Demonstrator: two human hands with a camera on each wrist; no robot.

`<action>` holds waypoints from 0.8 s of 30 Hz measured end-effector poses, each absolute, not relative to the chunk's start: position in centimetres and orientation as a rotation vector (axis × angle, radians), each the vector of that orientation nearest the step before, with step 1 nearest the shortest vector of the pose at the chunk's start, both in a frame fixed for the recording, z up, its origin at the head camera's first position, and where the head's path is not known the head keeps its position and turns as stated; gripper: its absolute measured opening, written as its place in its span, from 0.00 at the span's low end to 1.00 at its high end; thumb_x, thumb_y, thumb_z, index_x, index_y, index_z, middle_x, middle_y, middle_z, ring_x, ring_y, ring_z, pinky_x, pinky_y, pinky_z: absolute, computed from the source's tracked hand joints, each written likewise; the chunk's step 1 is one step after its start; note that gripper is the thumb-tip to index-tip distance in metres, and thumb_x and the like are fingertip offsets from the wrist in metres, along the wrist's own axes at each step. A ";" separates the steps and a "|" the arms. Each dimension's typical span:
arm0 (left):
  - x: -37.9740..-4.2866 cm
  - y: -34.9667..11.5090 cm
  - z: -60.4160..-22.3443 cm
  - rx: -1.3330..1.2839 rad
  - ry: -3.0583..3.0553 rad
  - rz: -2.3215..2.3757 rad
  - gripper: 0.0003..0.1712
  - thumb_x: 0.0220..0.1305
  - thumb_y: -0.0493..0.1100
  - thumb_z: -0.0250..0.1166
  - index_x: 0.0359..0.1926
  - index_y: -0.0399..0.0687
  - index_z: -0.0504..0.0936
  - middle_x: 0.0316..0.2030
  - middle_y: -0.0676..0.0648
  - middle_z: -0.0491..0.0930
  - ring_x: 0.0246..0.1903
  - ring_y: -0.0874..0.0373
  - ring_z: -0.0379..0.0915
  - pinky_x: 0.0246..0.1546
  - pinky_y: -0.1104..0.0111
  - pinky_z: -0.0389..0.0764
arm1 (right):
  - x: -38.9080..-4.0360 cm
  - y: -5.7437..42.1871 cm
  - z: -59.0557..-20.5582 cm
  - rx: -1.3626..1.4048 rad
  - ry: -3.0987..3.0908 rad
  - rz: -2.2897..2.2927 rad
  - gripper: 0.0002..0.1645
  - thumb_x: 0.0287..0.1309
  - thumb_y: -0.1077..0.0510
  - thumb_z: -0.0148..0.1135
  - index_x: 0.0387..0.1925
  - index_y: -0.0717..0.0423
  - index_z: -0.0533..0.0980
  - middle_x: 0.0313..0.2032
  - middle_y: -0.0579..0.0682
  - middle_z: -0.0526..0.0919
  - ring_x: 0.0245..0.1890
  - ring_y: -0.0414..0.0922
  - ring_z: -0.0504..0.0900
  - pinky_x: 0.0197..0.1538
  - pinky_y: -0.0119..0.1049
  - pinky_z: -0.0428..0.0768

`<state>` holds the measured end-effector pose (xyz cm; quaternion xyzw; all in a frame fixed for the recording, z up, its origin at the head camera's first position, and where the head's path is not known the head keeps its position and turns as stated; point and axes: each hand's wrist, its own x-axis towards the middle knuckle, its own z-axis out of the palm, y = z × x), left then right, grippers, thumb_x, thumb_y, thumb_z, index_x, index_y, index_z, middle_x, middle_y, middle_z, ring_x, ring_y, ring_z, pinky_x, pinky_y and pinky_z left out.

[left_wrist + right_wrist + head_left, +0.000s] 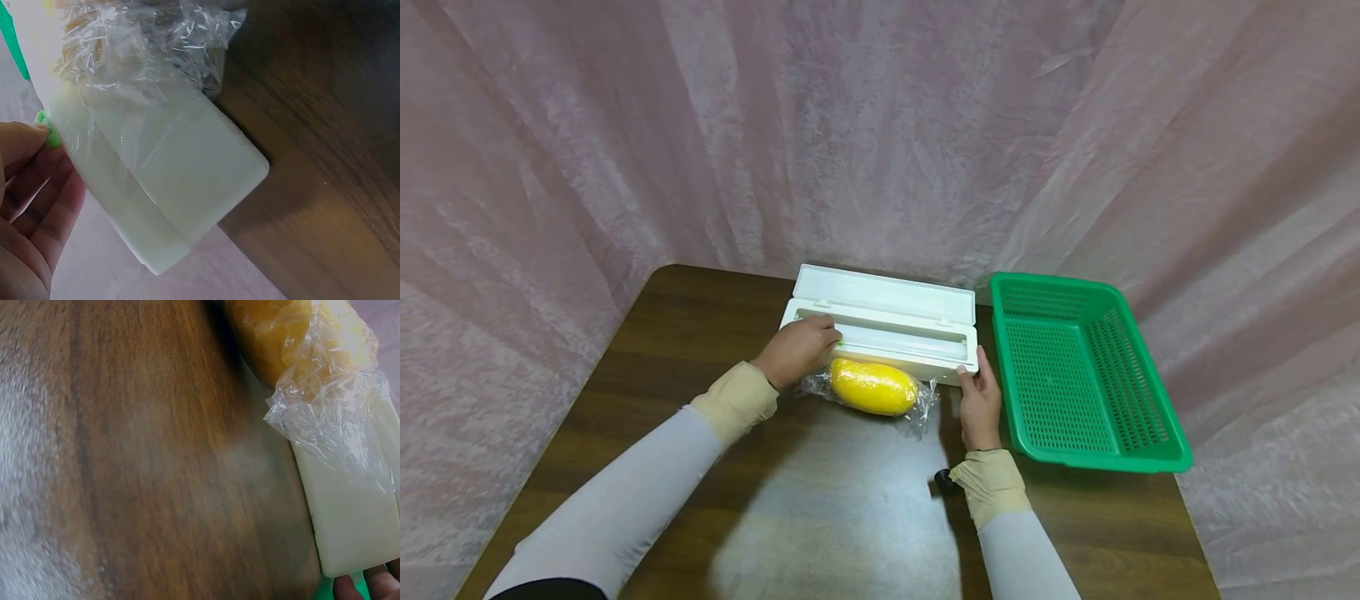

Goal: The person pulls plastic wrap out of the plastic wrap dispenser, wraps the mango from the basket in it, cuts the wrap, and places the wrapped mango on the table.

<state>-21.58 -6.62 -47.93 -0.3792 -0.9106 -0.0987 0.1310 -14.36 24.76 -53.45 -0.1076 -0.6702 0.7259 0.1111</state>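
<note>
A white cling film dispenser [917, 354] lies lengthwise near the table's back edge, its lid [883, 293] flipped back and a film roll [902, 340] inside. Against its front rests a yellow oblong fruit [874, 387] wrapped in clear film, with crumpled film ends [331, 419]. My left hand [801, 348] is over the dispenser's left part. In the left wrist view, its thumb and finger pinch a small green slider [50, 130] at the dispenser's edge. With thumb in front and fingers at the side, my right hand [981, 408] grips the dispenser's right end.
A green plastic basket [1176, 454] with slotted walls stands just right of the dispenser. Wooden tabletop [685, 350] spreads to the left and front. Pink curtain [880, 150] hangs close behind the table. A small black object [945, 481] is beside my right wrist.
</note>
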 end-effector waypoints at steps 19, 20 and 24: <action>-21.8 -7.6 -48.1 -1.088 -2.619 -0.313 0.06 0.69 0.36 0.64 0.34 0.47 0.84 0.32 0.48 0.76 0.29 0.56 0.73 0.30 0.63 0.78 | -13.7 24.5 -51.6 -0.316 -1.999 2.108 0.37 0.73 0.65 0.52 0.78 0.59 0.53 0.78 0.58 0.57 0.77 0.51 0.59 0.76 0.47 0.62; -21.8 -7.7 -48.1 -1.089 -2.618 -0.314 0.06 0.69 0.36 0.64 0.34 0.47 0.85 0.32 0.48 0.76 0.29 0.56 0.73 0.30 0.63 0.78 | -13.7 24.4 -51.6 -0.317 -2.001 2.108 0.37 0.73 0.65 0.52 0.78 0.59 0.53 0.78 0.58 0.57 0.77 0.51 0.59 0.76 0.47 0.62; -21.8 -8.0 -48.2 -1.094 -2.616 -0.301 0.05 0.69 0.36 0.64 0.35 0.47 0.85 0.32 0.48 0.76 0.29 0.57 0.73 0.31 0.64 0.78 | -13.6 24.3 -51.6 -0.315 -1.998 2.116 0.37 0.73 0.65 0.52 0.78 0.59 0.53 0.78 0.58 0.56 0.77 0.51 0.58 0.76 0.48 0.61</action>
